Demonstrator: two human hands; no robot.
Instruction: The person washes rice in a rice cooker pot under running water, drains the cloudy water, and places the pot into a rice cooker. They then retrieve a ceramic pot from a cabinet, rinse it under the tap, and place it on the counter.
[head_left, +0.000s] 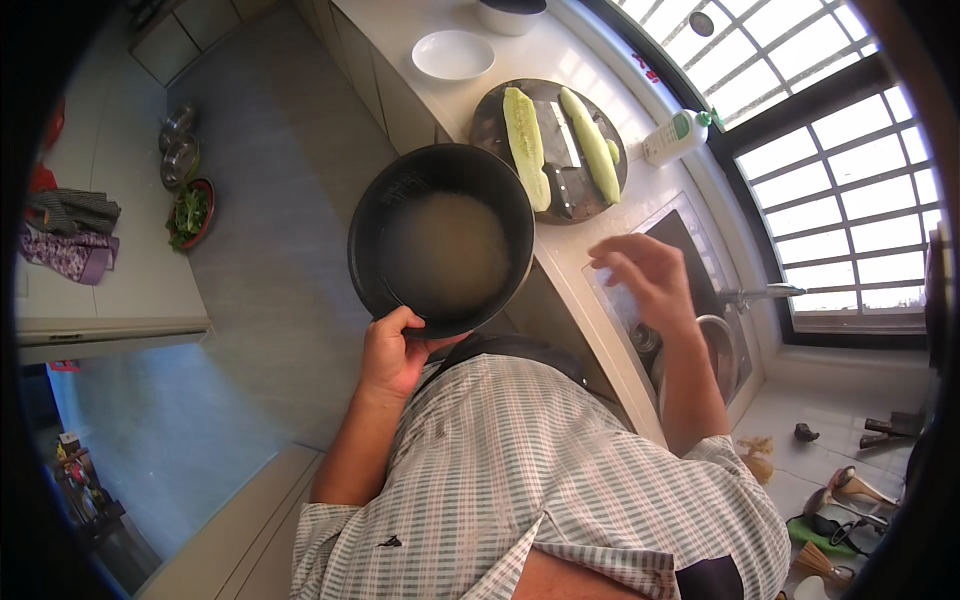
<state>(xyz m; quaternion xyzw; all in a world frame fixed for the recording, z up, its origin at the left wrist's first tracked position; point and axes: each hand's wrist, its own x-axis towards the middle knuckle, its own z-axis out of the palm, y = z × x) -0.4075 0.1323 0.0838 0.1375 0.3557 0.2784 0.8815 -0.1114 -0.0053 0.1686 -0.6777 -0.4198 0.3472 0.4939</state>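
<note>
My left hand (396, 356) grips the near rim of a dark rice cooker inner pot (375, 232), thumb inside the rim. Cloudy liquid (450, 251) covers the pot's bottom; whether grains lie under it I cannot tell. My right hand (646, 281) is raised over the sink (697, 262), its fingers loosely bent and holding nothing. Beyond the pot, a round cutting board (491, 112) bears a cut half of a pale green gourd or cucumber (525, 142) and a second long piece (592, 146). A knife (562, 187) with a black riveted handle lies between them.
A white plate (453, 55) stands on the counter (375, 22) beyond the board. A white bottle (679, 137) is by the window, near the faucet (761, 292). A metal pot (716, 349) sits in the sink. Leafy greens (189, 214) fill a red-rimmed bowl at left.
</note>
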